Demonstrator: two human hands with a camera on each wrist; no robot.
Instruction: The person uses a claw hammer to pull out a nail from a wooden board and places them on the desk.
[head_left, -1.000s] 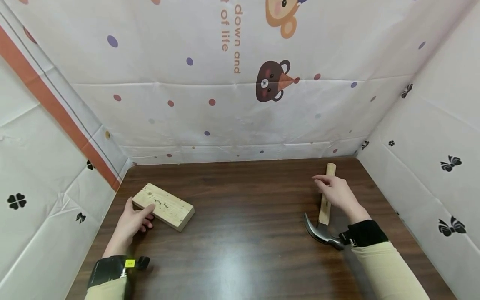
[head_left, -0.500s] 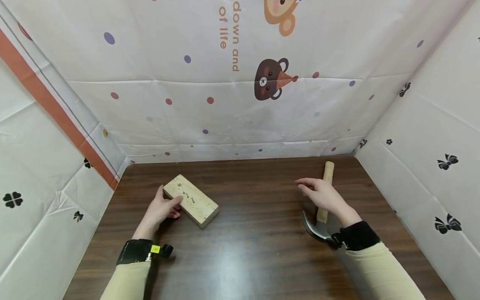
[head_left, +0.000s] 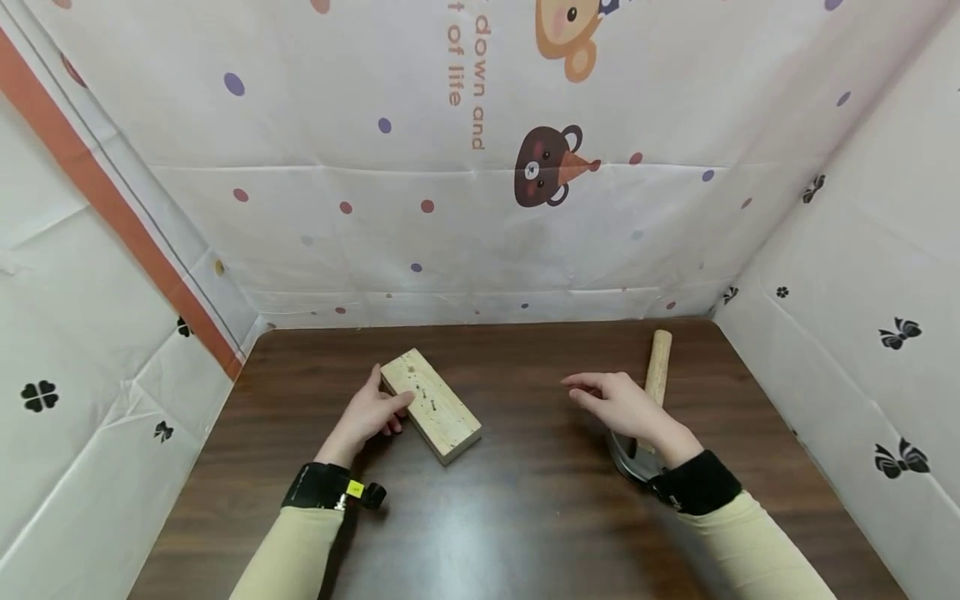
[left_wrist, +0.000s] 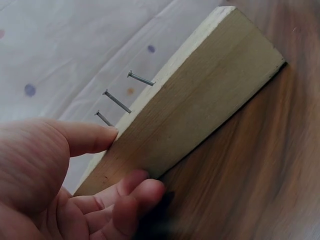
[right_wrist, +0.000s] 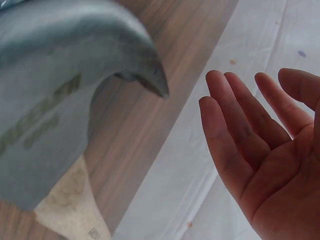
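Observation:
My left hand (head_left: pixel 367 414) grips the left end of a pale wooden block (head_left: pixel 447 417) at the middle left of the table, thumb at its upper edge and fingers along the near side. In the left wrist view, several nails, at least three, including a middle nail (left_wrist: pixel 118 101), stick up from the block's top face. My right hand (head_left: pixel 618 404) hovers above a claw hammer (head_left: pixel 658 367), holding nothing, its fingers loosely extended to the left. The hand and wrist partly cover the hammer. Close up in the right wrist view are its metal head (right_wrist: pixel 55 75) and wooden handle (right_wrist: pixel 75 205).
The dark wood-grain table (head_left: pixel 517 500) lies under everything. A white printed sheet (head_left: pixel 315 250) rises behind it, and similar sheets enclose the left and right sides. A black camera band (head_left: pixel 318 486) is strapped round the left wrist, another band (head_left: pixel 697 483) round the right.
The left hand has brought the block rightward across the table, from the far left toward the middle, turning it slightly clockwise. The right hand has shifted left over the hammer, which stays put.

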